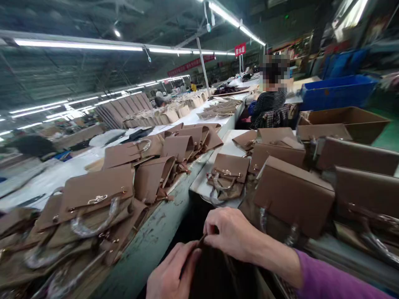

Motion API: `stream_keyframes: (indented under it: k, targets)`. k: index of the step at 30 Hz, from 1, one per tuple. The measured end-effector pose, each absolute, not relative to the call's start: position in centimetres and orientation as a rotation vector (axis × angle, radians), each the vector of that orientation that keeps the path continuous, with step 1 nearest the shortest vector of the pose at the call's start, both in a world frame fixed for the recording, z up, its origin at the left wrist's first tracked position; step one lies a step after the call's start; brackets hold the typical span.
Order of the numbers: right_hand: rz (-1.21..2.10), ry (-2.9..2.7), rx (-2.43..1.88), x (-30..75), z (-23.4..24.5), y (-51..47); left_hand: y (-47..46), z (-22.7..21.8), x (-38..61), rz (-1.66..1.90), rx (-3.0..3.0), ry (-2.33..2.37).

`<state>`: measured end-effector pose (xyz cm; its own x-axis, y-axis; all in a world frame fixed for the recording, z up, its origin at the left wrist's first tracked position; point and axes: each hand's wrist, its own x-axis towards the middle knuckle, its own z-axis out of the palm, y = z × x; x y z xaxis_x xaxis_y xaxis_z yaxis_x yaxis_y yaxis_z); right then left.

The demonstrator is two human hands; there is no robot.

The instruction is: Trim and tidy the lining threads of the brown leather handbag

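Note:
Low in the head view, both hands pinch the upper edge of a dark brown bag (218, 274), which lies in shadow, so most of its shape is hard to make out. My left hand (174, 270) grips the edge between thumb and fingers from the left. Close beside it, my right hand (233, 234) has its fingers curled down with thumb and forefinger closed on the same edge. Just beyond the right hand sits a small brown handbag (229, 170) with a plastic-wrapped handle. A bigger brown handbag (293, 193) stands right of it.
Several brown handbags (96, 191) lie along the long table (162, 232) on the left. More bags (358, 153) crowd the right side, before a brown box (352, 116) and a blue bin (338, 95). A person in a striped top (269, 101) sits further ahead.

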<state>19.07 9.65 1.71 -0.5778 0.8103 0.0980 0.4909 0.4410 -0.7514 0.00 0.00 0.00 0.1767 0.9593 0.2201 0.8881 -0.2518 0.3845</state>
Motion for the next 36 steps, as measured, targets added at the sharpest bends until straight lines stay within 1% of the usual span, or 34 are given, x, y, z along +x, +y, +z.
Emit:
stream_keyframes:
  k: [10, 17, 20, 24, 27, 32, 36]
  targets:
    - [0.965, -2.262, -1.139, 18.6, 2.1, 9.6, 0.6, 0.8, 0.2, 0.677, 2.187, 1.769]
    - [0.894, -2.298, -1.183, 18.4, 2.0, 9.3, 1.1, 1.3, 1.1, 0.707, 2.122, 1.786]
    - [0.87, -2.305, -1.208, 18.3, 2.1, 9.1, 1.2, 2.4, 1.0, 0.622, 2.023, 1.784]
    - [0.845, -2.298, -1.23, 18.3, 2.4, 9.4, 0.3, 3.8, -1.1, 0.415, 1.922, 1.752]
    - [0.904, -2.272, -1.16, 18.4, 2.5, 9.8, -1.2, 4.0, -3.2, 0.349, 1.906, 1.8]
    - [0.886, -2.395, -1.05, 18.1, 2.2, 10.0, -3.6, 2.8, -5.7, 0.418, 1.735, 1.776]
    - [0.88, -2.391, -1.087, 18.4, 2.1, 10.3, -4.5, 2.1, -6.6, 0.695, 1.561, 1.749]
